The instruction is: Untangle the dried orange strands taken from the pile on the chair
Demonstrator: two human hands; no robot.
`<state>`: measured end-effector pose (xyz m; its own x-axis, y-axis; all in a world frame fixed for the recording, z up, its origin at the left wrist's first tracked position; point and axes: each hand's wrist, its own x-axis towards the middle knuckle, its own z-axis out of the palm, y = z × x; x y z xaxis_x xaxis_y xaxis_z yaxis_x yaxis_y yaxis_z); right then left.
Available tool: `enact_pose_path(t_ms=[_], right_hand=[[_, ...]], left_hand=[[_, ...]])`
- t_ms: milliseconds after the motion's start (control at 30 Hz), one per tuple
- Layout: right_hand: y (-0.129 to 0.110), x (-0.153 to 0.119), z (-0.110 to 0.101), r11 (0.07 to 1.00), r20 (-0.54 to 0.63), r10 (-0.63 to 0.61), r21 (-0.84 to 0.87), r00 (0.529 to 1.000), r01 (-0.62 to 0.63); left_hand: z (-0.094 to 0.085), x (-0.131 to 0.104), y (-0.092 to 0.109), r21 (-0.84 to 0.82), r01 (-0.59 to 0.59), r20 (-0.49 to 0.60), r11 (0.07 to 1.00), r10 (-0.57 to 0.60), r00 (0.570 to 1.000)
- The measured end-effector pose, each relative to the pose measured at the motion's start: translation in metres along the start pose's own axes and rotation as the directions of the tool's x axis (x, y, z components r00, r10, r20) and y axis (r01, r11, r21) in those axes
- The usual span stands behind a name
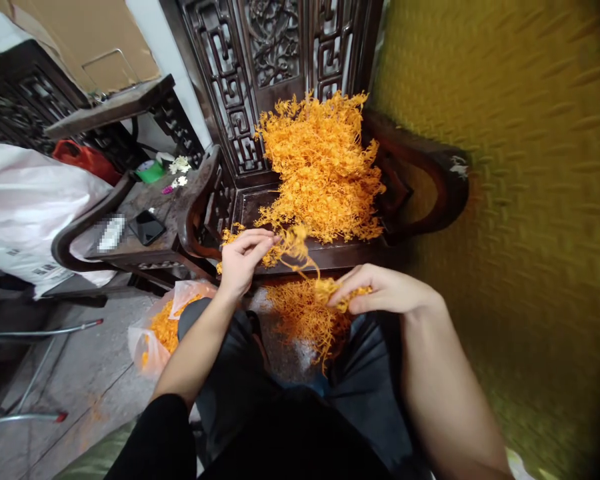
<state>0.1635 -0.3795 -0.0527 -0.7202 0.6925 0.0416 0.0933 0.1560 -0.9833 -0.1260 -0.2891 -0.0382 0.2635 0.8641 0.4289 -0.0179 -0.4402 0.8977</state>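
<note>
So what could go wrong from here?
The thin orange strand between the left hand and right hand could snag or snap if pulled. The loose heap reaches near the seat's front edge, so some might slip onto the pile below.

2 bare hands holding orange strands [296,245], orange heap [325,167] on dark carved chair [275,47]

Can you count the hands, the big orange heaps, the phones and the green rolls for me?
Hands: 2 (left hand, right hand)
Orange heaps: 3 (upper heap, lower heap, bagged heap)
Phones: 1 (dark phone)
Green rolls: 1 (green roll)
Total: 7
</note>
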Motion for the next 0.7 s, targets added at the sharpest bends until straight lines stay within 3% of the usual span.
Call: enact_pose_path(t_ms=[33,100,200,267,367,400,433,500,567,600,667,700], right_hand=[[-0.002,0.003,0.001,1.000,0.052,0.010,-0.008,0.999,-0.010],[-0.003,0.009,0.005,1.000,0.037,0.005,0.017,0.999,-0.005],[0.002,0.016,0.011,0.994,-0.232,0.025,0.106,0.972,-0.001],[0.008,0.020,0.013,0.983,-0.435,0.113,0.178,0.894,-0.038],[0.017,0.025,0.016,0.963,-0.629,0.208,0.266,0.749,-0.044],[0.018,0.027,0.016,0.956,-0.674,0.216,0.292,0.706,-0.014],[0.020,0.029,0.016,0.948,-0.715,0.217,0.316,0.664,0.030],[0.022,0.033,0.016,0.936,-0.780,0.208,0.335,0.590,0.112],[0.024,0.036,0.015,0.941,-0.822,0.189,0.309,0.537,0.142],[0.026,0.037,0.014,0.947,-0.838,0.174,0.286,0.518,0.145],[0.029,0.036,0.010,0.959,-0.858,0.148,0.246,0.491,0.140],[0.031,0.034,0.007,0.964,-0.866,0.140,0.231,0.481,0.135]], left_hand=[[0.004,-0.001,-0.003,-0.057,0.074,-0.012,0.996,-0.075,0.997],[0.014,-0.005,-0.011,-0.122,0.242,0.049,0.963,-0.238,0.970],[0.029,-0.013,-0.019,-0.186,0.501,0.206,0.845,-0.465,0.861],[0.033,-0.016,-0.020,-0.199,0.591,0.280,0.782,-0.533,0.799],[0.026,-0.014,-0.019,-0.071,0.616,0.398,0.784,-0.544,0.738],[0.021,-0.013,-0.021,0.038,0.608,0.464,0.793,-0.553,0.692],[0.016,-0.012,-0.026,0.181,0.582,0.540,0.793,-0.575,0.615],[0.012,-0.015,-0.043,0.520,0.426,0.628,0.741,-0.669,0.397],[0.018,-0.029,-0.067,0.797,0.171,0.556,0.579,-0.814,0.165],[0.026,-0.041,-0.079,0.849,0.117,0.507,0.516,-0.857,0.098],[0.048,-0.071,-0.099,0.872,0.107,0.474,0.477,-0.879,0.059],[0.060,-0.088,-0.106,0.867,0.113,0.480,0.486,-0.874,0.080]])
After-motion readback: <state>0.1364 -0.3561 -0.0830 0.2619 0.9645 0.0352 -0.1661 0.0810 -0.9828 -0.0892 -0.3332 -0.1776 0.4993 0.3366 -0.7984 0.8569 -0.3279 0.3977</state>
